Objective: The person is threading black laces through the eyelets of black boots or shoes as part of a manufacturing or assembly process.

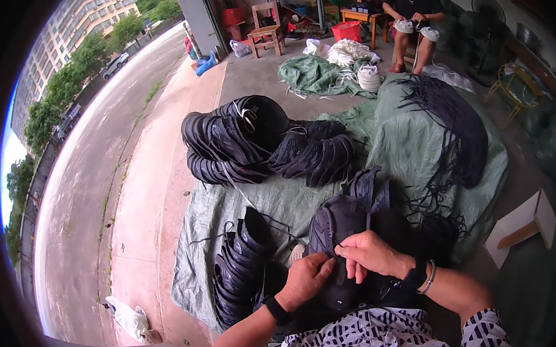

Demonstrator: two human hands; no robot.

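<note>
A black shoe upper [337,221] lies in front of me, its toe pointing away. My left hand [305,278] is closed at its left side, thumb and fingers pressed on the material. From the right, my right hand [372,255] pinches thumb and forefinger together over the middle of the upper; what is between them is too small to make out. Beside my left hand stands a curved stack of black shoe uppers [242,268]. Beyond the worked upper are a few more dark uppers [369,190], partly hidden. Dark laces [450,121] drape over a green-covered mound on the right.
Bundled black uppers [238,141] sit on a green tarp [196,242]. An open cardboard box [523,225] is at right. Farther back, a seated person [413,12] handles white pieces near a white pile [350,53], a red bucket [347,32] and a wooden chair [266,28].
</note>
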